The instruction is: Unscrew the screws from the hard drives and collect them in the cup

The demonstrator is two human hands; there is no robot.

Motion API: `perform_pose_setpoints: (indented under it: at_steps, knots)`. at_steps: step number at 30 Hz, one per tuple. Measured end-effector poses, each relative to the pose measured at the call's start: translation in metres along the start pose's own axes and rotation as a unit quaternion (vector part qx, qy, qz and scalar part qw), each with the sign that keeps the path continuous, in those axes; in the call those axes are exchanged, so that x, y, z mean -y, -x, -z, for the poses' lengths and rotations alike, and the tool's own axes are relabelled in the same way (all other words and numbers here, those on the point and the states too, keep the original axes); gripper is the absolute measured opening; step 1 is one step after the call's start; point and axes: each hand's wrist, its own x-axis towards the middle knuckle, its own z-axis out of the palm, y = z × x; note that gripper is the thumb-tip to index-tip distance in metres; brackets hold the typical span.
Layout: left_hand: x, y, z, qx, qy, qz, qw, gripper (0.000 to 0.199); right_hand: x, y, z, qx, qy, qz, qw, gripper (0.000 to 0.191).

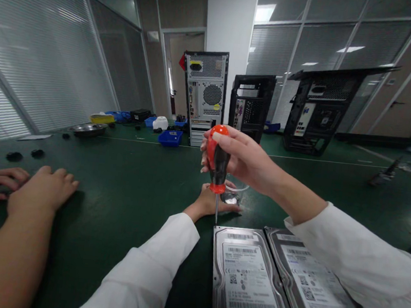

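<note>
My right hand [245, 153] is wrapped round the red and black handle of a screwdriver [220, 168]. The screwdriver stands upright, its shaft pointing down and its tip at the far left corner of a hard drive [247, 281]. Behind the shaft, my left hand [206, 202] curves round a small clear plastic cup [236, 189] on the table, thumb along its near side; some fingers are hidden. Something shiny shows in the bottom of the cup. A second hard drive [318, 283] lies label up, close beside the first, under my right forearm.
At left, another person's hands [43, 188] rest on the green table [126, 175]. Several computer cases [207, 98] stand at the back. A blue tray [170, 138], a metal bowl [88, 129] and small black parts [14, 156] lie at left. A metal part [385, 174] lies at right.
</note>
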Motion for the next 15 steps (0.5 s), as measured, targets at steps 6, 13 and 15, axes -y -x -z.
perform_pose_setpoints:
  at_steps: [6,13,15]
  knots:
    - [0.0022,-0.0022,-0.0014,0.000,-0.007,0.007,1.000,0.062,-0.0011,0.0015,-0.0026,0.036,0.021,0.049,0.998,0.031]
    - [0.0012,-0.0006,-0.0002,-0.005,-0.018,0.001,1.000,0.052,0.0038,0.0016,-0.0035,0.050,-0.018,0.004,0.999,0.031]
    - [0.0002,-0.0002,0.0004,-0.004,-0.021,0.000,1.000,0.054,0.0017,0.0005,-0.0031,0.027,-0.014,0.016,0.999,0.026]
